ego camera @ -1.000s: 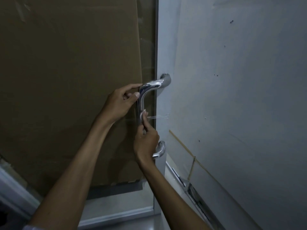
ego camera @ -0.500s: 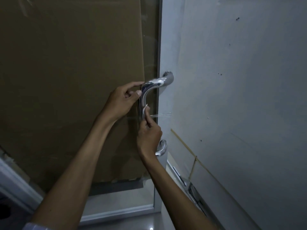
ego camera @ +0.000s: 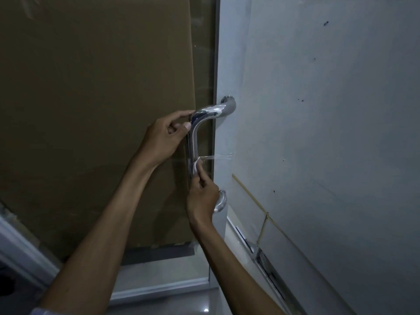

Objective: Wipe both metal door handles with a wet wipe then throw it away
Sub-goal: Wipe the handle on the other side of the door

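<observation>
Up close, my left hand (ego camera: 162, 138) pinches the metal door handle (ego camera: 195, 137) at its upper bend; my right hand (ego camera: 202, 196) presses a wet wipe (ego camera: 195, 167) to the bar, beside the door edge (ego camera: 214, 87).

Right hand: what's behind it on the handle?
The right hand hides the lower handle bar; only its bottom bend shows beside the wrist. The wipe peeks above its fingers.

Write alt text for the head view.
A right hand presses a small white wet wipe against a curved chrome door handle; the left hand pinches its upper bend. Brown cardboard covers the glass behind.
</observation>
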`<action>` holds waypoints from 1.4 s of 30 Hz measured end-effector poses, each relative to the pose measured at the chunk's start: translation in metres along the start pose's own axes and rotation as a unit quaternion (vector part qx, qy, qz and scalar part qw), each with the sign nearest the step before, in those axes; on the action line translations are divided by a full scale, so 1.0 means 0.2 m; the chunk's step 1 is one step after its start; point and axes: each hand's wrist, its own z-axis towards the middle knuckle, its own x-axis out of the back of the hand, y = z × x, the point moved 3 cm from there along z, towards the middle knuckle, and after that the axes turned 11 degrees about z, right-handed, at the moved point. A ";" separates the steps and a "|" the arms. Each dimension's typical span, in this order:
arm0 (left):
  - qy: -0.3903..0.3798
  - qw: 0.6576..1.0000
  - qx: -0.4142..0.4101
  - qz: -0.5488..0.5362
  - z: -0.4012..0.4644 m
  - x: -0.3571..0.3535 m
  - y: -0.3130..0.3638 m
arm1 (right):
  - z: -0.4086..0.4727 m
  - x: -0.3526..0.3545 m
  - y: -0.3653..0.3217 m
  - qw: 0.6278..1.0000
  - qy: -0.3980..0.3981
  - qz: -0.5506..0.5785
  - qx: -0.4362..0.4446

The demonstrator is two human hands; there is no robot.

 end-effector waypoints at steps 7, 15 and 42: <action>0.017 1.000 0.009 -0.019 -0.02 -0.01 0.01 | -0.03 0.02 0.05 0.998 -0.007 0.056 -0.041; 0.036 0.999 0.032 -0.025 -0.03 -0.04 -0.03 | 0.01 -0.02 0.02 0.999 0.006 0.031 -0.028; 0.046 0.996 0.036 -0.061 -0.09 -0.05 0.00 | -0.06 0.31 0.61 0.990 0.017 -0.119 -0.068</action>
